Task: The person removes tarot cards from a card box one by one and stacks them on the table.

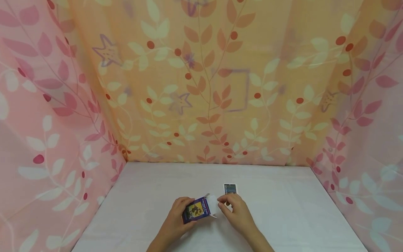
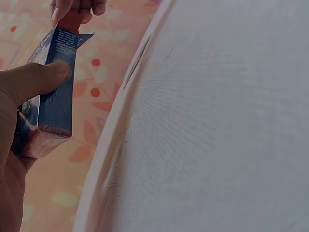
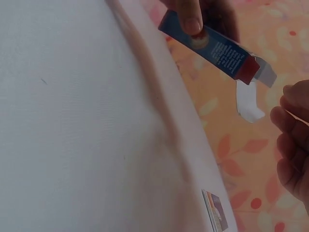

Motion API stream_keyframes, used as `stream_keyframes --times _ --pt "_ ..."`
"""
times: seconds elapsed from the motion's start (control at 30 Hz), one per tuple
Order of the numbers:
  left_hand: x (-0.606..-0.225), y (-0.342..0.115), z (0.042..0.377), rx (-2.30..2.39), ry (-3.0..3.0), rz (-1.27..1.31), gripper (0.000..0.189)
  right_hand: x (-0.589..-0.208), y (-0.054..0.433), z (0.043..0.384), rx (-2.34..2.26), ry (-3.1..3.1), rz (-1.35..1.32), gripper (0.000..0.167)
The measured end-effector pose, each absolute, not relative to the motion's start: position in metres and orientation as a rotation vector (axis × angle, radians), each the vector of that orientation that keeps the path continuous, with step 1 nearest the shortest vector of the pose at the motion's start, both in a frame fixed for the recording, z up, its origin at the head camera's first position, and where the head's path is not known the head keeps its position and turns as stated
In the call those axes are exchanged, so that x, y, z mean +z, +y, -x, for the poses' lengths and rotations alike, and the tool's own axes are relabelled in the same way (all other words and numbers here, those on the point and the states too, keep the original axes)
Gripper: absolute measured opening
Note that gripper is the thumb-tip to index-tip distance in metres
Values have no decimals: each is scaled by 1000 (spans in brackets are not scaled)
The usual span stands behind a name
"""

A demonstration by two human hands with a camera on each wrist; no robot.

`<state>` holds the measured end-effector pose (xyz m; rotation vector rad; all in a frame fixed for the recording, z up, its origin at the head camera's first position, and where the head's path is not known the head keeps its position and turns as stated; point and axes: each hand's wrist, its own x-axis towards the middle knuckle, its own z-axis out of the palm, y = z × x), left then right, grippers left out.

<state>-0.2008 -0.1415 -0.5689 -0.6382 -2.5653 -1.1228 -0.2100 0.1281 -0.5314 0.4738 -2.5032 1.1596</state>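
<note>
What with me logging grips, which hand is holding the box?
The left hand, which grips the body of the dark blue box; the right hand is near the white flap, not around the box.

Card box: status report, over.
Left hand grips box, end flaps open. Right hand beside flaps, holding nothing visible. No obstruction seen between them. Cards on table beyond right hand.

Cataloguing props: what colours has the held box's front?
The box front is dark violet-blue around a yellowish picture; best in head view.
</note>
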Motion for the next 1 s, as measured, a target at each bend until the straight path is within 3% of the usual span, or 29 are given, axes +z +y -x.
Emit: stream_keyframes --times 1.0 --pt "-566 -139 199 -1172 -2532 679 80 -550 115 207 1175 -2585 -553 11"
